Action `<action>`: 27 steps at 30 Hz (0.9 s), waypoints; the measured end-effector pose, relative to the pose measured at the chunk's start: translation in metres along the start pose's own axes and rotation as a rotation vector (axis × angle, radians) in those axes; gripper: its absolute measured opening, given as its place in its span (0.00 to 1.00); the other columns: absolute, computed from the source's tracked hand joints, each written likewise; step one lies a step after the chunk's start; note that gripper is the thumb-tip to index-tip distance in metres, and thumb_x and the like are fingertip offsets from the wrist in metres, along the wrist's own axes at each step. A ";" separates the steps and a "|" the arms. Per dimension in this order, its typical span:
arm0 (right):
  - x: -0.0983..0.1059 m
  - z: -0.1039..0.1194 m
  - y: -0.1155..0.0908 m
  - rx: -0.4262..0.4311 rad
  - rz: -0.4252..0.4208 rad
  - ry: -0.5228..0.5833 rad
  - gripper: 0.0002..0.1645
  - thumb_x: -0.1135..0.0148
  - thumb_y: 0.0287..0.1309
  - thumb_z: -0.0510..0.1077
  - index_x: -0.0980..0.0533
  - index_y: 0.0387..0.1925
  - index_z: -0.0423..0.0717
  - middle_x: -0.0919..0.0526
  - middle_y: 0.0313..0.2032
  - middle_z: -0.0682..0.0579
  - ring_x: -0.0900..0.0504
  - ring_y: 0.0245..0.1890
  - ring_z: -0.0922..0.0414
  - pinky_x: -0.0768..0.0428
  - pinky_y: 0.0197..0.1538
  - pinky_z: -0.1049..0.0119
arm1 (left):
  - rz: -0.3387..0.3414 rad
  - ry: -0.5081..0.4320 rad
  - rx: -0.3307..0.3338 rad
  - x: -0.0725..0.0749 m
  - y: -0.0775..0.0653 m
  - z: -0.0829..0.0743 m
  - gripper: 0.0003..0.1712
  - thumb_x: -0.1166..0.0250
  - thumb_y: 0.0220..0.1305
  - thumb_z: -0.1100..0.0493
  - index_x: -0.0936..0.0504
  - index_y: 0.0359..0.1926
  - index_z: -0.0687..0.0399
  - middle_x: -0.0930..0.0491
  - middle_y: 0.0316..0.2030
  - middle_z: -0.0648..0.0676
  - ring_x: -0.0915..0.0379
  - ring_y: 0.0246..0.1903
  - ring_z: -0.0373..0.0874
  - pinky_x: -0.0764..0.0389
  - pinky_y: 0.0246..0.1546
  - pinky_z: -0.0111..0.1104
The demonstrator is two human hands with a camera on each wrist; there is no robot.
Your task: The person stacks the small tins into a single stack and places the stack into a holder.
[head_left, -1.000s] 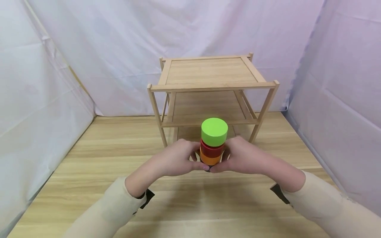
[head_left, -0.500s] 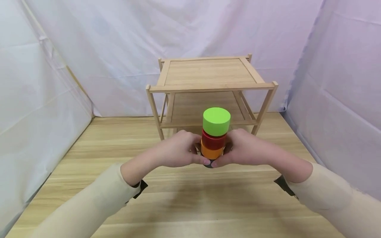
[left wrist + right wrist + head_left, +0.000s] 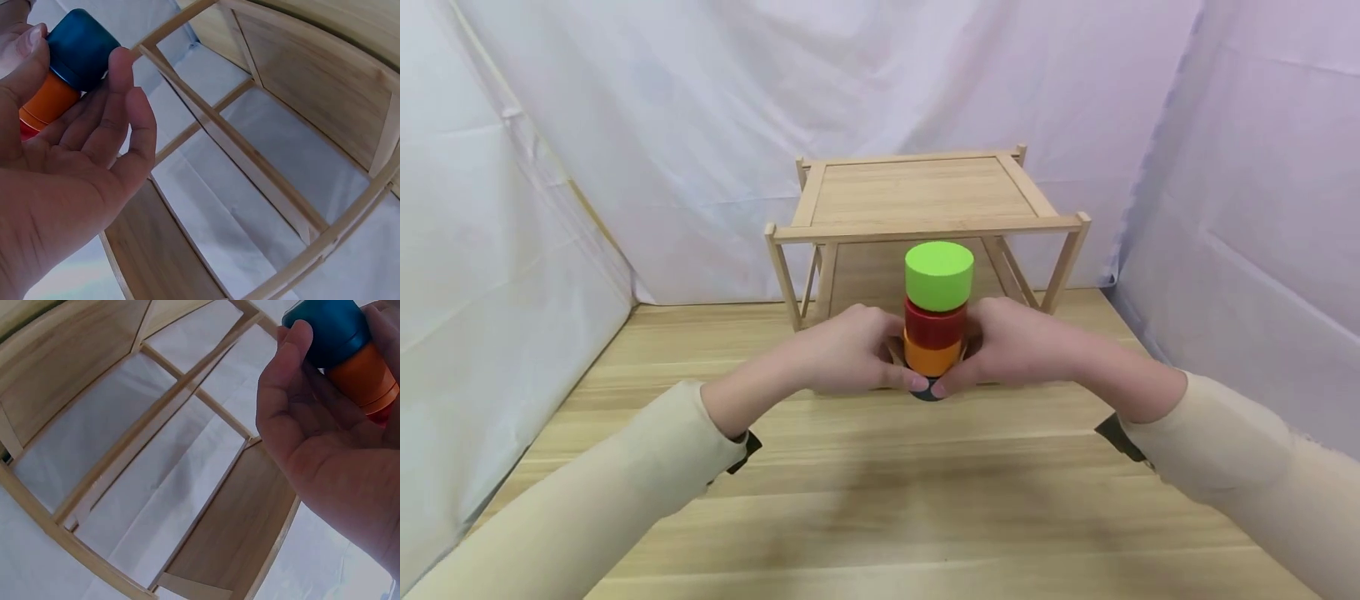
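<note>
Both hands hold an upright stack of coloured cylinders between them in the head view. A bright green cylinder (image 3: 938, 277) tops it, slightly wider than the red cylinder (image 3: 935, 325) beneath. Below come an orange cylinder (image 3: 932, 357) and a dark blue cylinder (image 3: 84, 50) at the bottom. My left hand (image 3: 857, 350) grips the stack's left side, thumb on the blue piece. From the right, my right hand (image 3: 1011, 343) grips it the same way, and the thumb tips nearly meet in front. The fingers behind are hidden in the head view but show round the lower pieces in the wrist views.
A wooden tiered rack (image 3: 921, 192) stands just beyond the hands, its top shelf above the stack's level in the head view. The stack overlaps its lower shelf (image 3: 868, 279). Wood-grain tabletop (image 3: 880, 500) lies beneath; white cloth (image 3: 700, 150) hangs behind and at both sides.
Both hands have carried the stack forward and up in the view, toward the rack, keeping the same grip. The rack sits slightly lower in the picture as the head view has shifted.
</note>
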State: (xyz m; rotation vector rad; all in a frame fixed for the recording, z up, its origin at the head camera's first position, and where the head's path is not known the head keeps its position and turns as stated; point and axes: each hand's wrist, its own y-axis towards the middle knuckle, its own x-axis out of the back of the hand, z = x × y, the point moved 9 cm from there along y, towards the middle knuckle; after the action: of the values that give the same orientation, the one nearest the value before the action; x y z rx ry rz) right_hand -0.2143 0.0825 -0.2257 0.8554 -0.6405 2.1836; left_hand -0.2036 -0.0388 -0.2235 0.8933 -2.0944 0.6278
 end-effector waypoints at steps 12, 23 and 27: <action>0.016 0.007 0.009 -0.040 0.037 -0.012 0.27 0.19 0.56 0.50 0.16 0.56 0.50 0.08 0.49 0.53 0.11 0.49 0.54 0.16 0.63 0.50 | 0.005 0.021 0.019 0.018 0.002 -0.002 0.26 0.25 0.68 0.48 0.16 0.62 0.52 0.10 0.52 0.48 0.13 0.51 0.41 0.14 0.58 0.37; 0.028 0.018 0.012 -0.085 0.106 0.063 0.24 0.21 0.57 0.48 0.17 0.53 0.45 0.11 0.42 0.48 0.18 0.37 0.52 0.18 0.40 0.60 | -0.026 0.038 0.025 0.039 0.002 -0.006 0.26 0.26 0.69 0.46 0.16 0.62 0.52 0.10 0.50 0.49 0.13 0.50 0.42 0.14 0.58 0.39; 0.035 0.022 0.010 -0.106 0.102 0.049 0.25 0.21 0.56 0.49 0.18 0.54 0.46 0.12 0.42 0.49 0.18 0.38 0.53 0.17 0.40 0.61 | -0.017 0.025 0.035 0.046 0.003 -0.010 0.27 0.25 0.68 0.46 0.16 0.63 0.52 0.10 0.52 0.49 0.13 0.52 0.43 0.15 0.60 0.40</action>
State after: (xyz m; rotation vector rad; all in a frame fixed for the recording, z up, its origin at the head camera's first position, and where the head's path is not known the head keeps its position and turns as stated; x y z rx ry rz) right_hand -0.2327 0.0769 -0.1874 0.7260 -0.7834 2.2320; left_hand -0.2230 -0.0484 -0.1813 0.9176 -2.0575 0.6648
